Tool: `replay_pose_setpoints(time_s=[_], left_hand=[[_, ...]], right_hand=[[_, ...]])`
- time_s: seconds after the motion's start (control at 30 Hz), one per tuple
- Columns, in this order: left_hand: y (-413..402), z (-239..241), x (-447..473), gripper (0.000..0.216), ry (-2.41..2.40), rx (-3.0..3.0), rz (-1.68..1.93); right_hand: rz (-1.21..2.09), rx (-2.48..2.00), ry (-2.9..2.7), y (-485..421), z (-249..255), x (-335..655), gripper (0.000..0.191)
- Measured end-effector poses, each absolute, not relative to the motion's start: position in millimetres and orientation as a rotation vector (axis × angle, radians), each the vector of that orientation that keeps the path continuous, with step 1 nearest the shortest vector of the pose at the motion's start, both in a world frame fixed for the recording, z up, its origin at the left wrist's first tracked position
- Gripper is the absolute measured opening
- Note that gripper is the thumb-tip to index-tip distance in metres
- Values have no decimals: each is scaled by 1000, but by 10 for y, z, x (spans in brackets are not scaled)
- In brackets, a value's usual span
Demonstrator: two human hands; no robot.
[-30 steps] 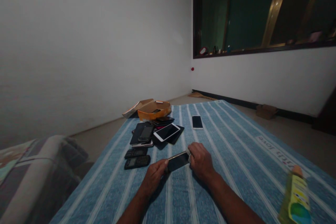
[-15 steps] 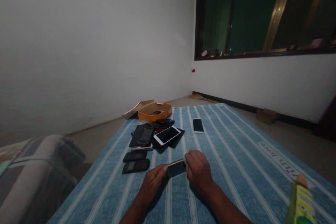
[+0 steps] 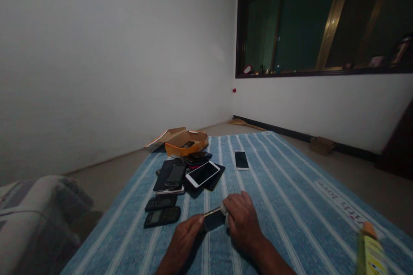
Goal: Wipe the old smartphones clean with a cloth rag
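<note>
A smartphone [image 3: 214,221] with a dark screen is held sideways just above the striped cloth, between both hands. My left hand [image 3: 186,234] grips its left end, thumb on the near face. At the right end, my right hand [image 3: 241,219] is closed around a small whitish cloth or tissue [image 3: 223,210], pressed against the phone; most of it is hidden by the fingers. Left of my hands lie two black keypad phones [image 3: 162,216]. Beyond them a white smartphone [image 3: 203,174] rests tilted on a pile of dark phones [image 3: 176,175].
Another white-framed smartphone [image 3: 241,160] lies alone on the blue striped cloth [image 3: 277,206]. An open orange box [image 3: 187,144] with a phone inside stands at the far end. A yellow-green bottle [image 3: 371,251] with an orange cap is at the lower right. A grey draped cover [image 3: 41,219] is at left.
The view has tilted up and shifted slightly right, so things sit lower and further left. Both hands keep hold of the smartphone, and the cloth stays at its right end.
</note>
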State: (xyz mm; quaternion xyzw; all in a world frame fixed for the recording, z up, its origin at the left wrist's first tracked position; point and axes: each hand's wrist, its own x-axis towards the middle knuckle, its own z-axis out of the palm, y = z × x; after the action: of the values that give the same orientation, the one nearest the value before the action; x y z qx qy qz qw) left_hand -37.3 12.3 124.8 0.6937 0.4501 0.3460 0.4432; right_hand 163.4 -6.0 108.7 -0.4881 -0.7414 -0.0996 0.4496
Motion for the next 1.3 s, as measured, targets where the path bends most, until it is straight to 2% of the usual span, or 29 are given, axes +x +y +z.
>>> replay_pose_setpoints(time_s=[0.23,0.67,1.13,1.3], left_hand=[[138,1177,-382,65,1142,1696,882],[73,1304,-326,49,1026,1637,817],[279,1224,-288,59,986,1689,800],[306,1240,-271,63,1045,1634,752]], right_hand=[[-270,-1197,-1665,18,1017,1822,35],[-421,-1069,-1808,-164,1060,1327,31],[-416,-1144,-1764,-54,1009,1608,42],[-427,-1138,-1723,32,969,1624,40]])
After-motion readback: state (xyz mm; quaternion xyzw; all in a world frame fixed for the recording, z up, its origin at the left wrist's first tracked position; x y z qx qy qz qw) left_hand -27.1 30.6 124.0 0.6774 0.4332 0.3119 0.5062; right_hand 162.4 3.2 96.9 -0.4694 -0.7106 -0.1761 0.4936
